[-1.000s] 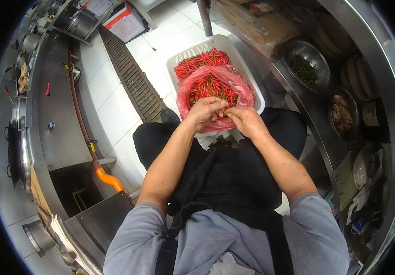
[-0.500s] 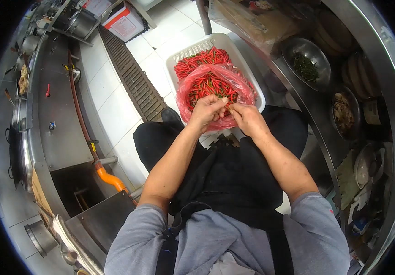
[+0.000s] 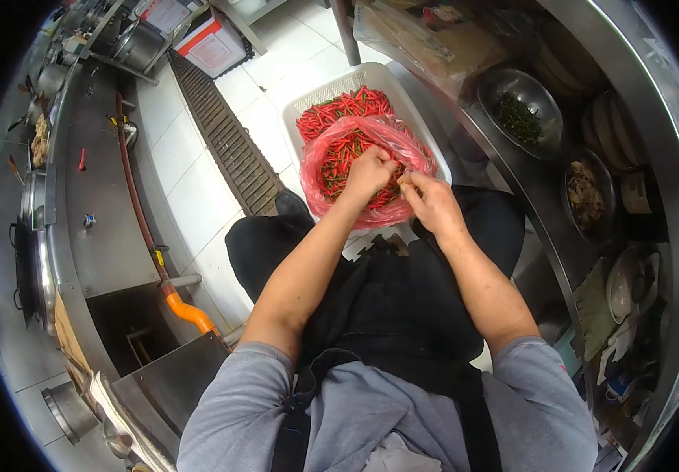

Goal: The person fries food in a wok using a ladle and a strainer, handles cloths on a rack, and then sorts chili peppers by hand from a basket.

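Observation:
Red chili peppers with green stems (image 3: 343,153) fill a pink plastic bag (image 3: 325,206), its mouth spread wide. The bag rests in a white plastic basket (image 3: 314,88), with more loose red chilies (image 3: 363,101) behind it. My left hand (image 3: 369,175) is over the bag's opening, fingers closed and pointing down toward the peppers. At the bag's right side my right hand (image 3: 434,203) pinches with thumb and forefinger. What either hand holds is too small or hidden to make out.
The basket stands on white floor tiles between my knees, near a drain grate (image 3: 225,130). On the right, a metal shelf holds a bowl of chopped greens (image 3: 517,118) and a bowl of pale pieces (image 3: 586,197). A steel counter (image 3: 107,212) runs along the left.
My left hand has moved up and slightly right over the chilies. My right hand has shifted a little right and down, its fingers now less folded.

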`<state>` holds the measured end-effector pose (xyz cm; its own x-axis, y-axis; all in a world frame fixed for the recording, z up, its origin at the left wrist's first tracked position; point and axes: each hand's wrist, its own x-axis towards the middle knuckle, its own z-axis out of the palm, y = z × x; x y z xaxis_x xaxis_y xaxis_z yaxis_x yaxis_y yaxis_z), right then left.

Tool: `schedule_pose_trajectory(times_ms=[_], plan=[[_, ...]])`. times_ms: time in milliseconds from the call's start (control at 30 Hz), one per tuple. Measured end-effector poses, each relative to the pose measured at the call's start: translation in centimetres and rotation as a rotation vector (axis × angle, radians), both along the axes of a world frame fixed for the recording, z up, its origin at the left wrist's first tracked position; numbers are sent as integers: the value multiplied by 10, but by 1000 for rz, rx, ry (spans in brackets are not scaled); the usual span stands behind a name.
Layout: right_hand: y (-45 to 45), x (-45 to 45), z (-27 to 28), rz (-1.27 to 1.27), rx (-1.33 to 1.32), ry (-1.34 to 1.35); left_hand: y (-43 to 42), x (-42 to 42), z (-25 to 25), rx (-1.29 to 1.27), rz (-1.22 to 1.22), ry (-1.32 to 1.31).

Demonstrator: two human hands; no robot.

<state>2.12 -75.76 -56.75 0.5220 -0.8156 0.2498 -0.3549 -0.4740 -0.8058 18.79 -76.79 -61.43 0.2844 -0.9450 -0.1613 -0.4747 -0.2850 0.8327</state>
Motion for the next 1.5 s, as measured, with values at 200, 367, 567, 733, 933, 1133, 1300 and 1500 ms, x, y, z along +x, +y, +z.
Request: schedule_pose_trajectory(times_ms=[200, 367, 567, 733, 933, 1133, 1300, 1500], plan=[[-6, -10, 11, -179, 520, -227, -12, -19, 6, 118, -150, -370], [-5, -10, 10, -182, 521, -276, -7, -18, 2, 66, -200, -474], [-5, -9, 6, -186, 482, -262, -10, -20, -4, 59, -189, -526], [-5, -18, 7, -219, 497, -282, 7, 5, -1, 83, -270, -541], [-4, -7, 3, -134, 578, -251, 65, 68, -18, 289, -62, -49], [0, 1, -8, -73, 441, -43, 77, 43, 25, 225, 147, 627], [2, 8, -9, -82, 617, -81, 72, 19, 24, 182, 156, 770], [-2, 17, -25, -110, 685, -130, 69, -1, 16, 71, 152, 756]])
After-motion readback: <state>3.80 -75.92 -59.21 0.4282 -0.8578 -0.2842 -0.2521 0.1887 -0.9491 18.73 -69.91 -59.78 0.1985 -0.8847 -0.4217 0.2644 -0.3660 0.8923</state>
